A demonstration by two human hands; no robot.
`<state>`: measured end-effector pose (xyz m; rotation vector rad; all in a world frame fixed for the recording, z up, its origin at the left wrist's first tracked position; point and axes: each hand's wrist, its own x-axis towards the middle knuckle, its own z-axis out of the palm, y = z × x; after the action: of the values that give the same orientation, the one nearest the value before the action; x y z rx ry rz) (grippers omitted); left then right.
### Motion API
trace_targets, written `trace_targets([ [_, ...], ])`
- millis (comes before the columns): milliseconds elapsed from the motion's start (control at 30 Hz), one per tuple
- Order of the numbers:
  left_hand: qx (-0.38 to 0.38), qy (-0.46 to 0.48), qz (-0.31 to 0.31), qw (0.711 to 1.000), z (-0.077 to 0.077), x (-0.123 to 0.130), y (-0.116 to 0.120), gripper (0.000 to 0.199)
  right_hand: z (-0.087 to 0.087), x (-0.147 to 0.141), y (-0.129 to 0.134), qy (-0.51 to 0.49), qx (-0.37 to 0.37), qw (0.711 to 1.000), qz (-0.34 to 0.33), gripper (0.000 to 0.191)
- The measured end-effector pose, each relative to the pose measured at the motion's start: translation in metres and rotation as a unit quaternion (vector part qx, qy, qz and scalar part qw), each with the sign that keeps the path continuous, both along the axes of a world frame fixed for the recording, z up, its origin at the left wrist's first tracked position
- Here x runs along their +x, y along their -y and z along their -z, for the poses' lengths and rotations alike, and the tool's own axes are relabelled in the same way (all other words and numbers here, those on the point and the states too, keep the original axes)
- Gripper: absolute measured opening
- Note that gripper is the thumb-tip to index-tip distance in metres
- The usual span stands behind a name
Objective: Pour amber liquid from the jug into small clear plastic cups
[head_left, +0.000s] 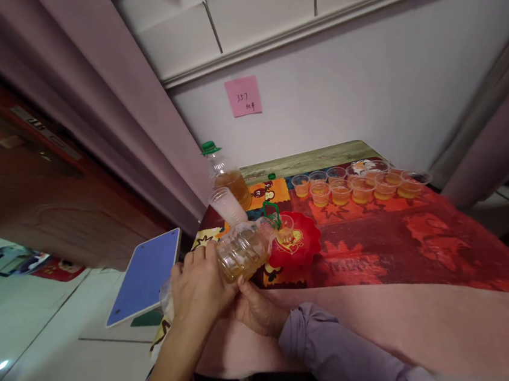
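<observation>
A clear plastic bottle of amber liquid lies tilted between my two hands, its neck with a green handle ring pointing to the far right. My left hand is closed over its near left side. From below, my right hand grips its lower end, thumb up against the plastic; part of that hand is hidden. Beyond the bottle's neck, a small clear cup stands on a red scalloped plate. The bottle's mouth is close to this cup; whether liquid is flowing cannot be made out.
Several clear cups holding yellow liquid stand in rows at the table's back right. A second bottle with a green cap is at the back left, near a stack of cups. A loose green cap lies behind. A blue board is left.
</observation>
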<state>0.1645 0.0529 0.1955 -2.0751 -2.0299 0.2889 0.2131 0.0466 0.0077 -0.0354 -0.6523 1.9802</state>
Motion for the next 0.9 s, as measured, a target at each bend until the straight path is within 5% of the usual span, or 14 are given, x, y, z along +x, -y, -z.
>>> trace_targets([
  [900, 0.009, 0.000, 0.010, 1.000, 0.0027, -0.0019, 0.0016, 0.063, -0.0008, 0.0019, 0.0021, 0.013, -0.015, 1.000, 0.000, 0.078],
])
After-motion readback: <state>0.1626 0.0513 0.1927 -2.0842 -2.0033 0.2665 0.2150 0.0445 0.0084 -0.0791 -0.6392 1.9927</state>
